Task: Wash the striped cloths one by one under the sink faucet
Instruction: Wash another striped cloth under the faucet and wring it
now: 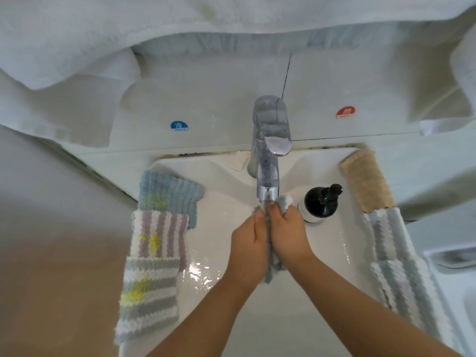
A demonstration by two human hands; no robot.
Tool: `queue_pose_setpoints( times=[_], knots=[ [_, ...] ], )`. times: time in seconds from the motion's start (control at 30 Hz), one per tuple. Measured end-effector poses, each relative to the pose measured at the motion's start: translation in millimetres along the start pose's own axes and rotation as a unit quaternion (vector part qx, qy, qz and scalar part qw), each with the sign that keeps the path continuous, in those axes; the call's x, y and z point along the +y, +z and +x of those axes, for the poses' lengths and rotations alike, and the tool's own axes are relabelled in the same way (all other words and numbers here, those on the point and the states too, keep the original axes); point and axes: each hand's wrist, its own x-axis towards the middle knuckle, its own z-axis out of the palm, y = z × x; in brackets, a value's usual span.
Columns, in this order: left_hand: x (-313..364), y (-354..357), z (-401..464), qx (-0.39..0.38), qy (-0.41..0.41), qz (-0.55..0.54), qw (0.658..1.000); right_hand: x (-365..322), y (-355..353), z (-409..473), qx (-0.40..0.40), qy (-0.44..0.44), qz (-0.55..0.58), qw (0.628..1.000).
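Both hands, left hand [248, 244] and right hand [288, 234], squeeze one striped cloth [274, 264] under the faucet [268, 194]; rubbing sideways could knock the soap bottle [320, 202] just right.

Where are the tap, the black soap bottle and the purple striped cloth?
tap [268, 173]: head view, on its spout.
black soap bottle [319, 202]: head view, on its dark body.
purple striped cloth [159, 233]: head view, on its middle.
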Motion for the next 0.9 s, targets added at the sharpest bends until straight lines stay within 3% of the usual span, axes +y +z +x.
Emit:
queue_pose_setpoints(
  times=[0.17,0.33,0.47,0.63,0.8,0.9],
  knots=[
    [3,-6,19,0.080,-0.038,-0.036,0.995,7,8,-20,-0.028,0.006,0.018,0.999],
    [1,2,3,0.013,-0.001,0.012,1.000,-2,2,-1,0.012,-0.010,-0.004,1.000],
    [4,-7,23,0.088,-0.035,-0.014,0.995,2,10,-23,-0.030,-0.027,-0.001,0.999],
    [1,3,3,0.027,0.002,0.002,1.000,-7,3,3,0.011,-0.016,-0.029,0.999],
    [3,-8,26,0.099,-0.049,-0.047,0.993,-5,12,-27,-0.043,-0.028,-0.006,0.999],
    [1,0,11,0.052,-0.027,-0.034,0.998,-7,6,-10,-0.008,-0.017,-0.003,1.000]
  ],
)
